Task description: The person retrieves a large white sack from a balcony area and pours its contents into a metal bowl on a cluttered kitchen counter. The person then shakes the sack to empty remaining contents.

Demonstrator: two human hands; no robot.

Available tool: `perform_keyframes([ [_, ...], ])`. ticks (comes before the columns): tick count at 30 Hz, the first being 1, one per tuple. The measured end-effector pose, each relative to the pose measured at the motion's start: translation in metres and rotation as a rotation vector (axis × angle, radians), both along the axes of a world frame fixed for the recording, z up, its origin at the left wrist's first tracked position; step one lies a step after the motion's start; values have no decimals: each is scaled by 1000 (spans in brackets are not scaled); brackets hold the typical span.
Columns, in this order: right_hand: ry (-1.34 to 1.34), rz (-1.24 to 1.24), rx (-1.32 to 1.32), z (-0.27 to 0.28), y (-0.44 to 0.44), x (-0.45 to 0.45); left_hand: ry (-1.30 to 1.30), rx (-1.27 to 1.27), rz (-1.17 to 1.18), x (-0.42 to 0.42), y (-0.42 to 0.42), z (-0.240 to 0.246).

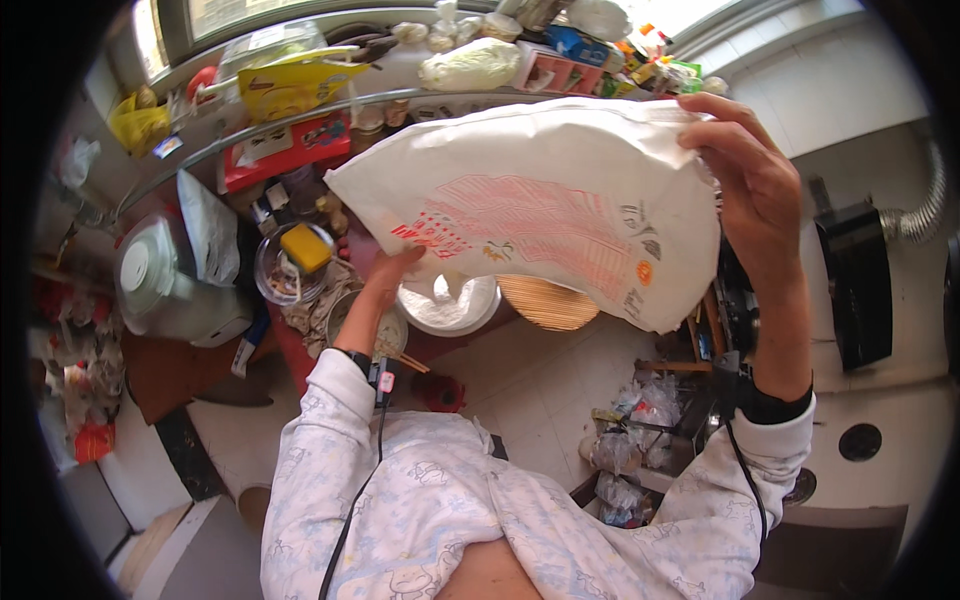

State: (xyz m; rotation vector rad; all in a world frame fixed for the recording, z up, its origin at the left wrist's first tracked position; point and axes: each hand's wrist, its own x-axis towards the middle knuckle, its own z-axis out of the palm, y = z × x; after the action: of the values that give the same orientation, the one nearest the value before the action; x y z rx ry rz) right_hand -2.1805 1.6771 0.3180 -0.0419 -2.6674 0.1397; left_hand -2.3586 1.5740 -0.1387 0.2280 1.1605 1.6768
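A large white sack with red print spans the space in front of me, tilted with its left end lower. My right hand pinches its upper right corner. Lower down, my left hand grips the left part of its edge, over a white bowl. White powder, which looks like flour, lies in that bowl, partly hidden by the sack. Beside my left wrist is a metal bowl with pale contents and a pair of chopsticks across its rim. Whether the sack still holds anything I cannot tell.
A round slatted mat lies right of the white bowl. At left stand a clear bowl with a yellow sponge and a glass-lidded appliance. Food packages and a cabbage line the windowsill. A black range hood is at right.
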Motion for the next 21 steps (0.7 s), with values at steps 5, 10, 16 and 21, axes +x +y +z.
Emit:
perform_keyframes([
  [5, 47, -19, -13, -3, 7, 4, -91, 51, 0, 3, 3, 6],
  [10, 27, -84, -38, -5, 14, 12, -178, 81, 39, 9, 9, 12],
  [16, 93, -334, -182, -46, 8, 63, -317, 119, 102, 16, 14, 2],
  [21, -57, -668, -571, -126, 10, 106, -287, 154, 112, 12, 10, 2],
])
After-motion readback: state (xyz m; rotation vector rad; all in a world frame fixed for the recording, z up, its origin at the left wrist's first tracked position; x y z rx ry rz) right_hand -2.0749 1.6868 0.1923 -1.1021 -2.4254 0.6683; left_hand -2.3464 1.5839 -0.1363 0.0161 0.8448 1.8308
